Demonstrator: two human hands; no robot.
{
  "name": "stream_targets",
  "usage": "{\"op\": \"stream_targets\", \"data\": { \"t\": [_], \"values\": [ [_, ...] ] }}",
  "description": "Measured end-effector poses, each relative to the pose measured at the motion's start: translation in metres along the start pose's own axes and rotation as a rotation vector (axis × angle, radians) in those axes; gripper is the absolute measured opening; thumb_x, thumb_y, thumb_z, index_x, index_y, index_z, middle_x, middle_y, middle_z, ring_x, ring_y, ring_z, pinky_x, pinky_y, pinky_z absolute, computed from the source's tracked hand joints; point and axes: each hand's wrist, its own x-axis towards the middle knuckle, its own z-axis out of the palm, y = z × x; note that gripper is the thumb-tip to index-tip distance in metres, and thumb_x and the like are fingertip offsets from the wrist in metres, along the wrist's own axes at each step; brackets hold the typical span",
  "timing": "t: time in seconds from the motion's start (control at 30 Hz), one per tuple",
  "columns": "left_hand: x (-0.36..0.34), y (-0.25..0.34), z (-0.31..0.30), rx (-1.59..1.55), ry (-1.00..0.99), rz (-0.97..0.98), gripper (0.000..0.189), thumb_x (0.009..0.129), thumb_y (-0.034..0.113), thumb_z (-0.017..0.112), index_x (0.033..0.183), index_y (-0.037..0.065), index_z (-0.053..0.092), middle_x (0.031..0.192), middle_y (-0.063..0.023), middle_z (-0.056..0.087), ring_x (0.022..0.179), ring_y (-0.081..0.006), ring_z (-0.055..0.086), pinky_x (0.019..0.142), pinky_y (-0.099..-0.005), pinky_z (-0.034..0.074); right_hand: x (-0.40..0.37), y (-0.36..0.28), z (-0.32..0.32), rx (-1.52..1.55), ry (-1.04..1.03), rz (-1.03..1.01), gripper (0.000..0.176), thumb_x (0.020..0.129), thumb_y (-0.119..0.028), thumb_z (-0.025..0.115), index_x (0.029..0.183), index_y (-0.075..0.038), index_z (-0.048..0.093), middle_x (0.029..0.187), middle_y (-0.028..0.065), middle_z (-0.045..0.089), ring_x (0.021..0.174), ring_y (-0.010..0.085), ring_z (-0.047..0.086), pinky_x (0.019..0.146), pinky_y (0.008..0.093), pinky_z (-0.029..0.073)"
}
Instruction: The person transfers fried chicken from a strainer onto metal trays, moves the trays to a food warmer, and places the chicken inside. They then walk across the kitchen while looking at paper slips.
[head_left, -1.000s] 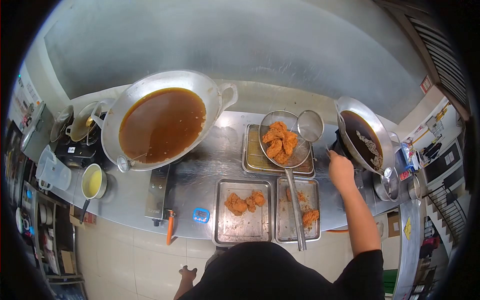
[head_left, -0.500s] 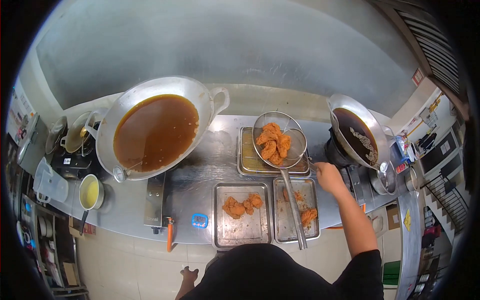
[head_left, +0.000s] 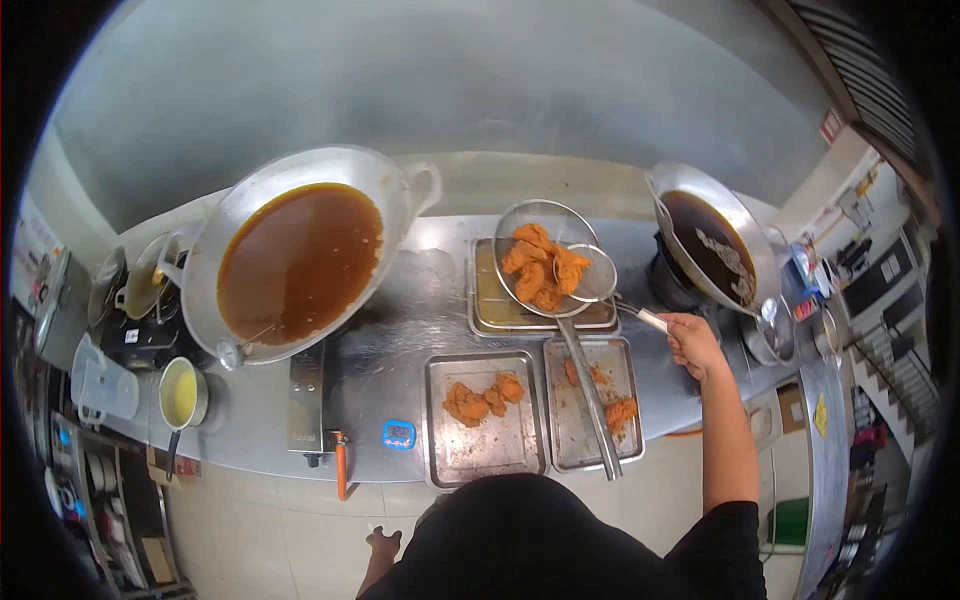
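My right hand (head_left: 694, 343) is closed round the pale handle of a small wire strainer (head_left: 598, 288). One piece of fried chicken (head_left: 570, 270) shows at the small strainer's mesh. Behind and beside it, a large long-handled strainer (head_left: 521, 213) holds several more pieces of fried chicken (head_left: 528, 250). The large strainer sits over a tray with a wire rack (head_left: 487, 300), its handle (head_left: 592, 400) reaching toward me across the right tray. My left hand (head_left: 384, 542) hangs low beside my body, fingers apart, away from the counter.
A big wok of brown oil (head_left: 300, 265) stands left, a second wok of dark oil (head_left: 712, 245) right. Two metal trays, left (head_left: 470, 462) and right (head_left: 565, 440), hold chicken pieces and crumbs. A blue timer (head_left: 399, 434) and a saucepan (head_left: 183, 393) are nearer left.
My right hand has shifted right and turned, with the small strainer in it. The small strainer now shows at the right side of the large one, with a chicken piece at its mesh.
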Motion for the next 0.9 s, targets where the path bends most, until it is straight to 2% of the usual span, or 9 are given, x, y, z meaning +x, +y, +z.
{"op": "stream_targets", "data": {
  "t": [0.23, 0.27, 0.37, 0.47, 0.57, 0.67, 0.77, 0.8, 0.9],
  "values": [
    [0.008, -0.001, -0.014, 0.120, -0.034, -0.017, 0.087, 0.071, 0.046, 0.071, 0.132, -0.009, 0.044, 0.131, -0.0371, 0.043, 0.126, -0.0450, 0.041, 0.106, -0.0454, 0.036, -0.073, 0.005, -0.026, -0.145, 0.134, -0.070, 0.028, 0.095, -0.011, 0.049, 0.117, -0.001, 0.063, 0.063, -0.0057, 0.045, 0.048, 0.0026, 0.035, 0.041, 0.0198, 0.026],
    [0.009, -0.001, -0.018, 0.138, -0.052, -0.015, 0.087, 0.071, 0.046, 0.072, 0.133, -0.009, 0.044, 0.132, -0.0370, 0.042, 0.126, -0.0450, 0.041, 0.107, -0.0452, 0.035, -0.081, 0.005, -0.030, -0.163, 0.134, -0.047, 0.028, 0.096, -0.010, 0.049, 0.120, 0.000, 0.061, 0.061, -0.0077, 0.040, 0.047, 0.0013, 0.031, 0.040, 0.0193, 0.024],
    [0.020, 0.012, -0.022, 0.140, -0.066, -0.017, 0.086, 0.074, 0.046, 0.072, 0.135, -0.007, 0.042, 0.135, -0.0364, 0.039, 0.128, -0.0456, 0.038, 0.109, -0.0447, 0.033, -0.104, 0.007, -0.031, -0.234, 0.132, -0.051, 0.028, 0.096, -0.009, 0.049, 0.120, 0.000, 0.061, 0.060, -0.0081, 0.040, 0.047, 0.0013, 0.032, 0.040, 0.0194, 0.023],
    [0.020, 0.035, -0.026, 0.071, -0.034, 0.010, 0.086, 0.076, 0.044, 0.074, 0.137, -0.006, 0.040, 0.137, -0.0363, 0.036, 0.131, -0.0454, 0.033, 0.111, -0.0465, 0.031, -0.118, 0.012, -0.030, -0.165, 0.067, -0.005, 0.028, 0.096, -0.008, 0.050, 0.119, 0.000, 0.062, 0.060, -0.0083, 0.039, 0.047, 0.0015, 0.032, 0.040, 0.0194, 0.023],
    [0.019, 0.049, -0.028, 0.000, -0.005, 0.068, 0.086, 0.075, 0.044, 0.075, 0.137, -0.006, 0.040, 0.137, -0.0366, 0.035, 0.132, -0.0462, 0.030, 0.112, -0.0477, 0.030, -0.126, 0.007, -0.013, -0.203, 0.046, 0.027, 0.028, 0.093, -0.008, 0.051, 0.117, 0.001, 0.064, 0.060, -0.0066, 0.044, 0.050, 0.0023, 0.038, 0.044, 0.0196, 0.029],
    [0.018, 0.051, -0.027, -0.008, -0.001, 0.084, 0.086, 0.075, 0.043, 0.075, 0.137, -0.006, 0.040, 0.138, -0.0368, 0.034, 0.132, -0.0472, 0.030, 0.112, -0.0477, 0.030, -0.111, 0.020, 0.001, -0.464, -0.043, -0.199, 0.028, 0.092, -0.007, 0.051, 0.114, 0.001, 0.066, 0.063, 0.0018, 0.057, 0.054, 0.0116, 0.052, 0.051, 0.0277, 0.042],
    [0.021, 0.034, -0.025, 0.068, -0.021, 0.106, 0.085, 0.075, 0.043, 0.074, 0.136, -0.006, 0.041, 0.138, -0.0372, 0.034, 0.132, -0.0476, 0.029, 0.112, -0.0475, 0.030, -0.096, 0.010, 0.032, -0.677, -0.102, -0.406, 0.027, 0.091, -0.006, 0.051, 0.111, 0.000, 0.067, 0.076, 0.0130, 0.066, 0.068, 0.0264, 0.064, 0.063, 0.0367, 0.049],
    [0.022, 0.024, -0.024, 0.088, -0.026, 0.106, 0.085, 0.075, 0.042, 0.074, 0.136, -0.006, 0.041, 0.138, -0.0374, 0.034, 0.132, -0.0477, 0.028, 0.112, -0.0475, 0.030, -0.093, 0.003, 0.045, -0.777, -0.111, -0.418, 0.030, 0.087, -0.004, 0.052, 0.113, -0.001, 0.066, 0.088, 0.0174, 0.068, 0.082, 0.0362, 0.066, 0.070, 0.0425, 0.050],
    [0.006, 0.017, -0.032, 0.050, -0.027, 0.015, 0.086, 0.075, 0.044, 0.073, 0.137, -0.007, 0.040, 0.139, -0.0359, 0.036, 0.133, -0.0468, 0.028, 0.113, -0.0456, 0.028, -0.071, 0.008, 0.080, -1.125, -0.115, -0.892, 0.035, 0.080, -0.003, 0.057, 0.115, -0.002, 0.063, 0.068, 0.0100, 0.061, 0.062, 0.0208, 0.062, 0.056, 0.0348, 0.048]
  ]
}}
